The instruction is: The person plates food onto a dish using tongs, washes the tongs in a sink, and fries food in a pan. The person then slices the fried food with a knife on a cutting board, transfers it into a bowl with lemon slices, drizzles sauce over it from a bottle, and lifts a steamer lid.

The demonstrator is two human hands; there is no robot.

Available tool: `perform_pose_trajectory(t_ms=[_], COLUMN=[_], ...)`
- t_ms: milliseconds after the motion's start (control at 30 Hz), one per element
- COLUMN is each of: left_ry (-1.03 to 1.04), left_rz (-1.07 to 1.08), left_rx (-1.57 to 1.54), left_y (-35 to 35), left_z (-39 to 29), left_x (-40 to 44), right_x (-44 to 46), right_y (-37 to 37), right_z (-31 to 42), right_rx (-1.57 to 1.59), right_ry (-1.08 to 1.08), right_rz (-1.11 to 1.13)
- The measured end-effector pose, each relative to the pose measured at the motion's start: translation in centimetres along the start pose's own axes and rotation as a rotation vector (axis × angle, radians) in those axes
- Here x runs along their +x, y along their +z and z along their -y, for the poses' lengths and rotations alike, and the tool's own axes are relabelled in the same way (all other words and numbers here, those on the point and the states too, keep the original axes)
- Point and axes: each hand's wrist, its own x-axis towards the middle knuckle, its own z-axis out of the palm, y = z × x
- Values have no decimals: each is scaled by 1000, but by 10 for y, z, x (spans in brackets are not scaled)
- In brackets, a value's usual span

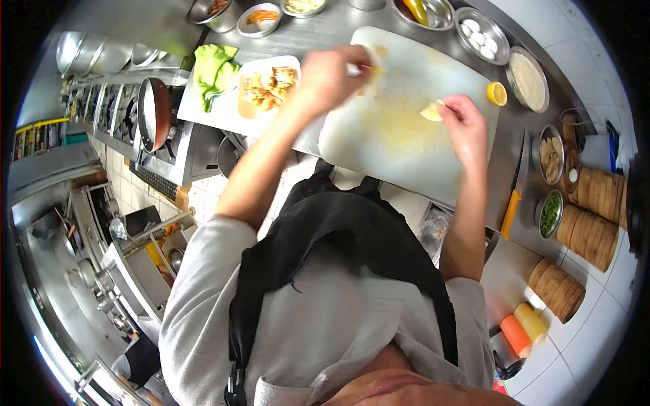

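My right hand (464,128) pinches a pale yellow lemon piece (430,111) above the right part of the white cutting board (440,162). Over the board's upper left, my left hand (336,76) has its fingers pressed together around something small and pale that I cannot make out. Wet yellowish stains and small crumbs mark the board. Left of my left hand, a white container (249,111) holds browned food pieces (271,88), with green lettuce (215,71) beside it. A cut lemon half (496,93) rests at the board's right edge.
A knife with an orange handle (511,213) lies right of the board. Bowls with eggs (478,38), a white grainy food (527,80) and chopped greens (550,211) line the counter, near bamboo steamers (586,237). A pan (154,115) stands at the left.
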Motion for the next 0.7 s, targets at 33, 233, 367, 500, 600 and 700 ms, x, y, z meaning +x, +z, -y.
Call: perform_pose_trajectory(t_ms=[33,233,367,500,600,700], left_ry=[-126,-368,-359,-442,-443,-443], left_rz=[-15,-10,10,56,84,105], left_rx=[59,87,-42,-92,-28,-49], left_y=[-33,-129,-131,-126,-129,-132], left_z=[10,102,138,156,156,160], left_x=[-11,-48,-53,-54,-53,-54], right_x=[12,68,84,87,82,80], right_y=[25,198,257,278,278,281], right_z=[11,73,80,78,96,96], right_rx=[79,54,-15,-134,-342,-360], right_ry=[-80,-155,-33,-85,-86,-110], right_rz=[99,568,658,672,611,592])
